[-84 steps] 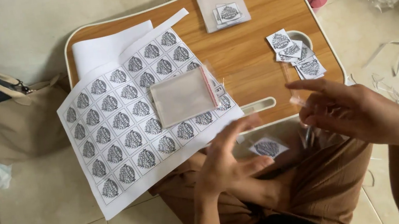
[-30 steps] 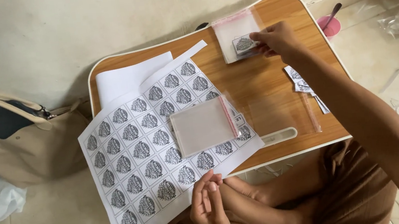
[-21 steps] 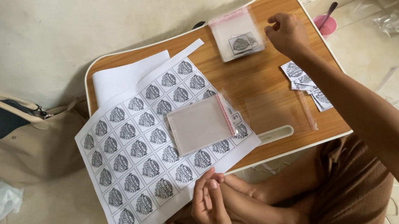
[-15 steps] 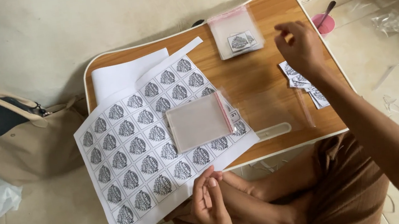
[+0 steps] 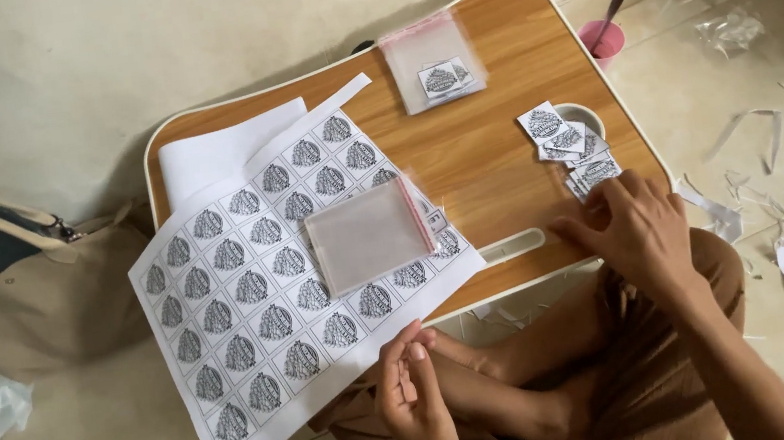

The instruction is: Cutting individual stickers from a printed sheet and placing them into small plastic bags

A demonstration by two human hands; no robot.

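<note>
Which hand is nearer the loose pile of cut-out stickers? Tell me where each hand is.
Right. The right hand rests at the pile of cut-out stickers, fingertips touching its near edge. The left hand is off the table, down by the printed sheet.

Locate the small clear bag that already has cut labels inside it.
In the head view, the filled clear bag lies at the far edge of the wooden lap table, right of centre, beyond the printed label sheet and left of the pink cup on the floor.
</note>
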